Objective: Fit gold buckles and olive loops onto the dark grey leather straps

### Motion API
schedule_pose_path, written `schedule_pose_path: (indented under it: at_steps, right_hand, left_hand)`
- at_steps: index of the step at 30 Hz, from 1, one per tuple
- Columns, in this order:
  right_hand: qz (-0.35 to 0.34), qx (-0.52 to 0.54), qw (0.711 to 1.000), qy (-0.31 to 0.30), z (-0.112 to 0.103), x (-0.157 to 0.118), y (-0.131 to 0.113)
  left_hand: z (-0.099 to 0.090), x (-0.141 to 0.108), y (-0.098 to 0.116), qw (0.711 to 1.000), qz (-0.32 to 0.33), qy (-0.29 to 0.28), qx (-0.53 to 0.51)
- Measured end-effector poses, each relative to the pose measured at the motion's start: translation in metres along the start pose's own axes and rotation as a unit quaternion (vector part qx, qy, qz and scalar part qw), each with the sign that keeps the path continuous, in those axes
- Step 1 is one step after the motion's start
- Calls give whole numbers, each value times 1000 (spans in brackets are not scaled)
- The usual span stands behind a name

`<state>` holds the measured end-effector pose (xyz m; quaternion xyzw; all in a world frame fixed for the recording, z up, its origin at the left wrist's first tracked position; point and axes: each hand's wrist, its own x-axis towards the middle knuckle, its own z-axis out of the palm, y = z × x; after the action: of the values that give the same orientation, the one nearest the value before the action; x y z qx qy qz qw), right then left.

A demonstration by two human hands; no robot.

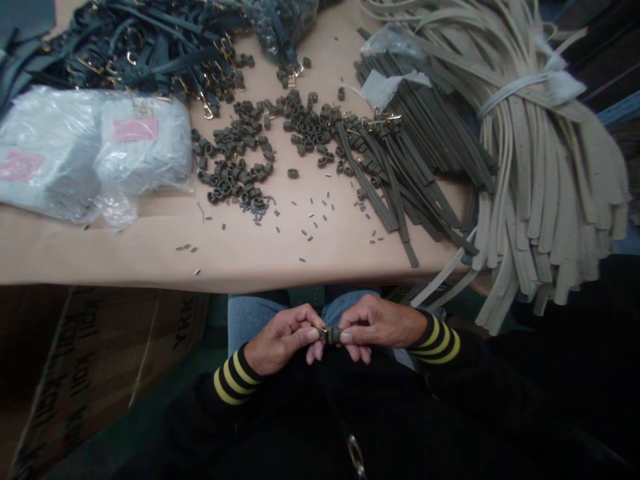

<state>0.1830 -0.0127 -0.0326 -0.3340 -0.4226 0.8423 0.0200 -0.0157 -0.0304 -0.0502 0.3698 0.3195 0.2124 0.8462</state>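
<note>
Olive strap piece (331, 335) between left hand (280, 339), right hand (383, 323)

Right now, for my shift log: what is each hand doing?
Left hand: closed, pinching a small dark strap loop.
Right hand: closed on the same loop.

On the worktop (150, 260), plastic-wrapped bundles (85, 153) lie left, with buckled straps (150, 47) behind them. Small loops (235, 147) spread across the middle, short tubes (310, 230) lie nearer the edge, and narrow strips (400, 180) lie right of them. A tied hank of wide straps (545, 153) hangs over the right end. Nearer than the worktop's edge, a small strap piece (330, 335) sits between the left hand (283, 339) and right hand (383, 322); a cardboard box (85, 360) lies left of them.
</note>
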Motion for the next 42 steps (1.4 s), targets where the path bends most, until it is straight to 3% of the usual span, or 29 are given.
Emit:
schedule_pose_path:
  at_steps: [7,15,18,21,24,26,27,30,33,37,39,42]
  right_hand:
    - [-16,-20,999,-20,-3,-1,4]
    - [-28,-40,998,35,1,5,6]
    - [-57,-106,991,65,6,6,2]
    - [-81,-251,948,180,17,5,-1]
    - [-69,-409,859,300,30,5,-2]
    - [-52,-474,815,331,35,5,-1]
    - [-48,-488,806,331,35,5,-1]
    - [-66,-483,826,285,29,4,-2]
    - [-92,-449,860,226,19,0,-5]
    - [-116,-413,884,184,14,-6,-9]
    - [-129,-391,892,189,14,-7,-9]
    - [-162,-392,871,247,18,-6,-7]
  left_hand:
    - [1,1,3,1000,-4,-20,-3]
    - [0,3,4,999,16,8,49]
    - [1,2,5,994,11,32,104]
    - [5,1,6,967,20,100,233]
    - [9,2,4,922,42,159,349]
    - [12,2,1,897,57,189,395]
    - [13,2,0,890,63,201,404]
    - [13,2,-2,898,77,208,381]
    - [10,1,0,922,73,186,331]
    - [8,-2,5,950,67,146,266]
    - [7,-2,6,957,70,145,240]
    - [6,-3,4,962,68,161,211]
